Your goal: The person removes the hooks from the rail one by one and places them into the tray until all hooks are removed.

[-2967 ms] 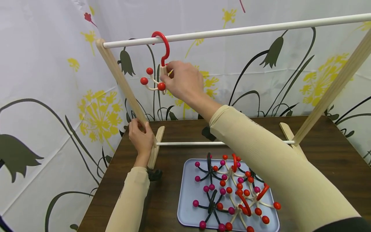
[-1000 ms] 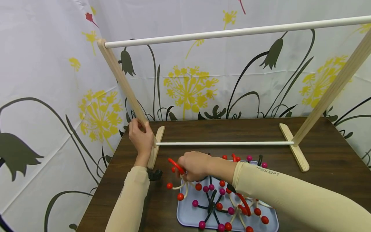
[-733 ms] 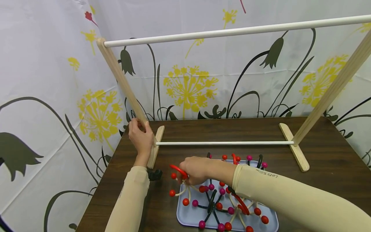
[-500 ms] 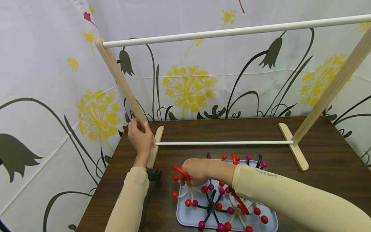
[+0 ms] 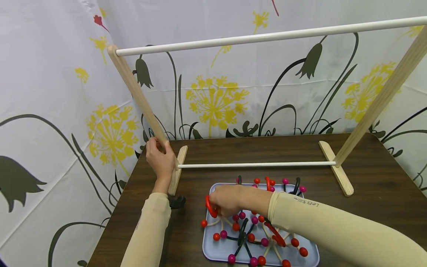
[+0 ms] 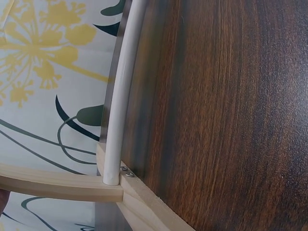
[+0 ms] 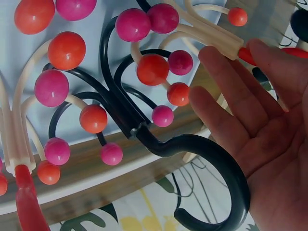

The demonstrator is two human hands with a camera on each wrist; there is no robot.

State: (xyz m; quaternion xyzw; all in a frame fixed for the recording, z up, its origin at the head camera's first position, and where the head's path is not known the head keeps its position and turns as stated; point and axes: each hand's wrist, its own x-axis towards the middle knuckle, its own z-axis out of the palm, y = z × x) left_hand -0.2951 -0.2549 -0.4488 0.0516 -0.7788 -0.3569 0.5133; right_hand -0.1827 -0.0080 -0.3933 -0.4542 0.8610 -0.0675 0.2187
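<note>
My left hand (image 5: 161,157) grips the lower part of the left wooden upright (image 5: 135,87) of a hanging rack. In the left wrist view, only a sliver of that hand shows beside the upright (image 6: 57,185). Over the tray's back left corner, my right hand (image 5: 227,200) holds a multi-armed hanger with a red hook (image 5: 210,207), cream arms and red balls. The right wrist view shows my right hand (image 7: 260,115) with thumb and finger at the hanger's cream stem (image 7: 219,41), where its red hook begins. Beside these fingers lies a black-hooked hanger (image 7: 207,149) with magenta balls.
A pale blue tray (image 5: 213,252) holds several more hangers, including another black one (image 5: 242,235) and a red-hooked one (image 5: 275,234). Behind it stands the rack, with a white top rail (image 5: 267,37) and a white lower rail (image 5: 257,165). A flowered curtain (image 5: 66,148) backs the table (image 5: 373,207).
My right hand has lifted the red-hooked hanger off the top rail and lowered it to the tray's back left, its hook tilting down. My left hand keeps its place on the upright.
</note>
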